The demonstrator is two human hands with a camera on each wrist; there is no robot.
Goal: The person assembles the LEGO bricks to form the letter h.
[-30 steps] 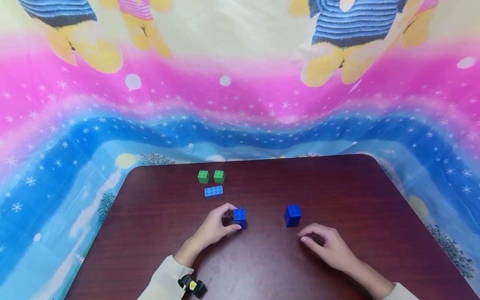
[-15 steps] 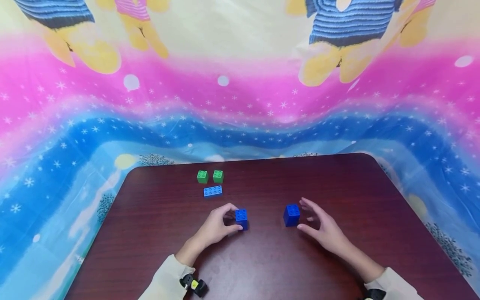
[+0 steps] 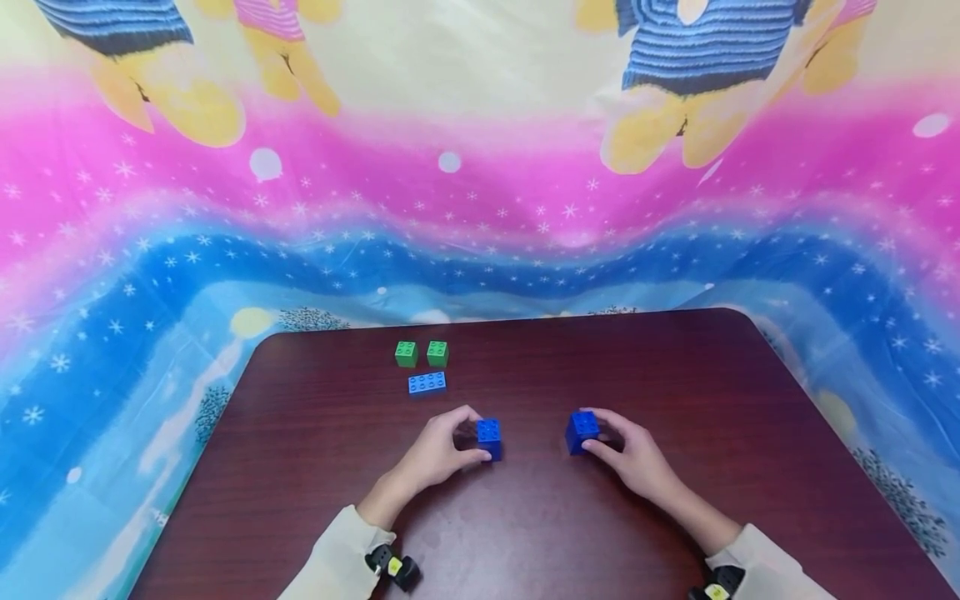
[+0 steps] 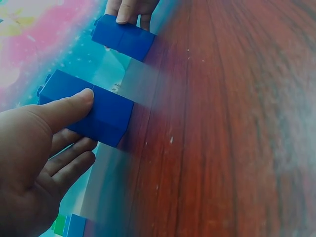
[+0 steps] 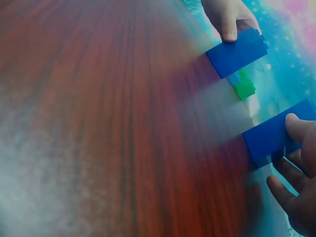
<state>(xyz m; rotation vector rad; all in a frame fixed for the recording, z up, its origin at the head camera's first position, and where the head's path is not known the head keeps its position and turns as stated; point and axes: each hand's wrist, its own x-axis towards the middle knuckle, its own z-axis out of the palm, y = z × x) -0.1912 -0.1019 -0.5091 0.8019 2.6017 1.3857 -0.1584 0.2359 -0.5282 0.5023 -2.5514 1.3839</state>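
at a dark table [image 3: 540, 533], left hand [image 3: 437, 450] pinches one blue block [image 3: 489, 438] between thumb [image 4: 79, 102] and fingers [image 4: 75, 169]; right hand [image 3: 637, 458] grips a second blue block [image 3: 581, 432] likewise.

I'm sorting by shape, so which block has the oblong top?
The light blue block, in front of the two green blocks; those and the two dark blue blocks have square tops.

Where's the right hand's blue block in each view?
Head: blue block in the right hand, right of centre, lower half.
Left wrist: blue block at the top, left of centre.
Right wrist: blue block at right edge, around mid-height.
Shared landmark: left hand, in all three.
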